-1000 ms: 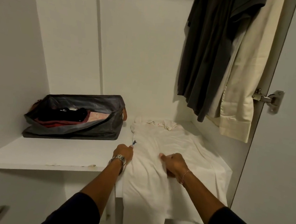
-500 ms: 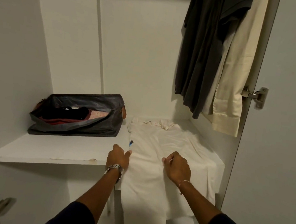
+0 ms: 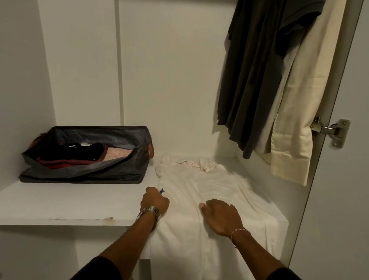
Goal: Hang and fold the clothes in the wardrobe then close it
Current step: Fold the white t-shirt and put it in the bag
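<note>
A cream shirt (image 3: pixel 198 188) lies spread on the white wardrobe shelf (image 3: pixel 57 207), collar at the back, its lower part draping over the shelf's front edge. My left hand (image 3: pixel 155 203) grips the shirt's left edge with curled fingers, next to a small blue tag. My right hand (image 3: pixel 220 216) rests palm down on the middle of the shirt, its fingers spread over the cloth. A dark grey garment (image 3: pixel 256 67) and a cream garment (image 3: pixel 301 103) hang at the upper right.
A dark open bag (image 3: pixel 87 157) holding black and red clothes sits on the shelf's left side. The right wardrobe door (image 3: pixel 363 163) stands open, with a metal hinge (image 3: pixel 330 131) on it. The shelf's front edge is chipped.
The right hand has uncurled and now lies flatter on the shirt. The left hand stays at the shirt's left edge. The view moved slightly closer.
</note>
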